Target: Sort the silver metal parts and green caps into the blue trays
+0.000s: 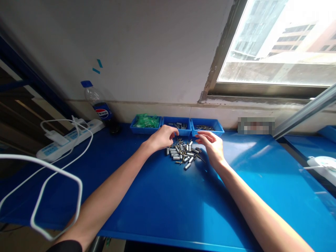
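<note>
A pile of small metal cylinders and thin pins (183,152) lies on the blue table. My left hand (166,136) is at the pile's upper left, in front of the middle bin, its fingers curled together; whatever they hold is too small to make out. At the upper right of the pile, my right hand (212,145) has its thumb and fingers close together near the right bin's front, and anything between them cannot be made out. Behind are three blue bins: the left one (143,131) with green bags, the middle one (183,133) with grey cylinders, the right one (219,132) with thin pins.
A cola bottle (102,110) stands by the wall at the left. Beside it lies a white power strip (65,141) with plugs, and a white cable (80,196) loops over the left front. At the right are a metal bar (304,113) and a white device (324,166).
</note>
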The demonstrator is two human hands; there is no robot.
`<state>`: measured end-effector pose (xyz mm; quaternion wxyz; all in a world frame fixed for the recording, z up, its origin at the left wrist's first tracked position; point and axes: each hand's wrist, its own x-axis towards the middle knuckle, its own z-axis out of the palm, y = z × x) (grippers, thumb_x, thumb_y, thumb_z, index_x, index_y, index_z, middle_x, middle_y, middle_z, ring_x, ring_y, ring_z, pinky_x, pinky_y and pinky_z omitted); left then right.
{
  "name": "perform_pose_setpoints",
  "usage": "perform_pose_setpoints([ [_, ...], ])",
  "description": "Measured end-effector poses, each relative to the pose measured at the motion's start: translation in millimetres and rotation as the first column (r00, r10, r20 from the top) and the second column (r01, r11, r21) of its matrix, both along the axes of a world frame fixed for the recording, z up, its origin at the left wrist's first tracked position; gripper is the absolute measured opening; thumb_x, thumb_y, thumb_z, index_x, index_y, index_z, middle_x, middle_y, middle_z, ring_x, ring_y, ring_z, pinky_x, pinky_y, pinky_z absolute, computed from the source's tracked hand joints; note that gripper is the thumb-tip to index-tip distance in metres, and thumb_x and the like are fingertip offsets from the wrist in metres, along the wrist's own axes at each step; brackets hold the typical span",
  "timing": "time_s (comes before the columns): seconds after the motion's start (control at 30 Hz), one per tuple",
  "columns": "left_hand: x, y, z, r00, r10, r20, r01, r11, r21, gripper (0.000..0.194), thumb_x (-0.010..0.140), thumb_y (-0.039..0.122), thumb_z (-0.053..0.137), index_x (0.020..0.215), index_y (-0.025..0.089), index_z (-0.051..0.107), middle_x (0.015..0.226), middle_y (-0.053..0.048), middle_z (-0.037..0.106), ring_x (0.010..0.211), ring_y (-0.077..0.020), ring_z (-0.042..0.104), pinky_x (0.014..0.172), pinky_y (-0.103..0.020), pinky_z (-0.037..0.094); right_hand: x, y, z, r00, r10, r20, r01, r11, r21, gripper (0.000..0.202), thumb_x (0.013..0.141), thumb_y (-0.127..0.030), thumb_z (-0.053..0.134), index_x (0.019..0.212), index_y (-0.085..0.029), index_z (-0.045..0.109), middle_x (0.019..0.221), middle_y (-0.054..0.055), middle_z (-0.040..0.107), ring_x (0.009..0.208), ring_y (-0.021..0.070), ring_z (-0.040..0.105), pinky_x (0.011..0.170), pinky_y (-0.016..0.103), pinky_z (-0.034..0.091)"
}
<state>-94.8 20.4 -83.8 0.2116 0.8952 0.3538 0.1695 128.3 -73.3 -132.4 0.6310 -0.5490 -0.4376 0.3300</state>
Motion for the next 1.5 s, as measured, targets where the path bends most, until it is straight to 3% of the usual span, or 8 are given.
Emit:
perform_pose_setpoints([
  [0.17,6,-3,4.6,0.977,0.064,0.206,-0.09,0.988,0.123,0.032,0.075,0.0,0.06,0.098,0.014,0.077,0.093,-0.008,0.077,0.082,-0.0186,0.072,0.08,-0.028,0.06,-2,-1,2.2,1.0,0.01,0.012,-0.009,1.0,-0.01,0.029,0.083,-0.045,0.075,0.102,-0.023,0.077,0.092,0.005,0.08,0.077,0.0215,0.073,0.081,0.04,0.058],
  [0.3,12,-11,11.6,0.881,0.06,0.469,-0.048,0.998,-0.038,0.017,0.081,0.01,0.068,0.097,0.014,0.075,0.096,-0.007,0.078,0.086,-0.0178,0.075,0.081,-0.028,0.063,-7,-5,10.7,0.995,0.087,0.056,-0.085,0.996,-0.024,0.039,0.081,-0.049,0.079,0.11,-0.024,0.076,0.093,0.005,0.079,0.082,0.0231,0.074,0.082,0.04,0.059],
  [0.5,16,-18,16.5,0.843,-0.006,0.538,0.134,0.97,-0.201,0.019,0.079,0.017,0.078,0.097,0.012,0.075,0.097,-0.009,0.079,0.089,-0.0175,0.076,0.087,-0.029,0.062,-13,-10,17.4,0.966,0.257,-0.012,-0.257,0.965,-0.056,0.038,0.079,-0.052,0.083,0.104,-0.023,0.079,0.083,0.005,0.079,0.079,0.0242,0.074,0.084,0.042,0.058],
  [0.77,14,-16,12.1,0.892,-0.089,0.443,0.183,0.968,-0.174,0.019,0.083,0.017,0.073,0.102,0.014,0.076,0.099,-0.008,0.079,0.093,-0.0182,0.076,0.084,-0.026,0.062,-14,-7,10.2,0.969,0.238,-0.06,-0.242,0.968,-0.061,0.035,0.077,-0.051,0.084,0.097,-0.023,0.081,0.081,0.005,0.078,0.08,0.0255,0.073,0.085,0.043,0.059],
  [0.97,3,-5,0.3,0.997,-0.069,0.029,0.069,0.998,0.012,0.032,0.081,0.013,0.07,0.112,0.017,0.078,0.108,-0.01,0.079,0.1,-0.0232,0.074,0.091,-0.03,0.058,-7,-2,7.0,0.991,-0.063,-0.121,0.07,0.996,0.056,0.035,0.076,-0.047,0.085,0.101,-0.024,0.077,0.102,0.009,0.08,0.095,0.0299,0.077,0.097,0.051,0.059],
  [1.07,2,-4,-7.2,0.991,-0.078,-0.108,0.08,0.997,0.021,0.036,0.078,0.008,0.068,0.112,0.018,0.079,0.112,-0.01,0.078,0.103,-0.0241,0.074,0.092,-0.029,0.057,-2,0,2.9,0.989,-0.092,-0.117,0.102,0.991,0.081,0.038,0.078,-0.045,0.084,0.109,-0.025,0.075,0.116,0.011,0.078,0.109,0.0317,0.075,0.102,0.054,0.058],
  [1.3,8,-4,-18.6,0.993,-0.064,-0.1,0.07,0.996,0.05,0.039,0.078,0.0,0.058,0.106,0.015,0.08,0.097,-0.009,0.078,0.084,-0.019,0.072,0.077,-0.024,0.054,-1,0,-0.8,0.996,-0.056,-0.065,0.06,0.996,0.061,0.031,0.082,-0.046,0.08,0.104,-0.024,0.076,0.113,0.012,0.078,0.102,0.033,0.076,0.096,0.053,0.059],
  [1.5,6,-1,-13.6,0.995,-0.095,0.013,0.094,0.994,0.058,0.041,0.079,0.001,0.058,0.112,0.016,0.079,0.095,-0.008,0.078,0.084,-0.0182,0.072,0.079,-0.024,0.055,-1,0,1.1,0.996,-0.075,-0.053,0.077,0.997,0.025,0.037,0.078,-0.051,0.081,0.102,-0.023,0.076,0.112,0.011,0.079,0.096,0.0304,0.077,0.094,0.05,0.06],
])
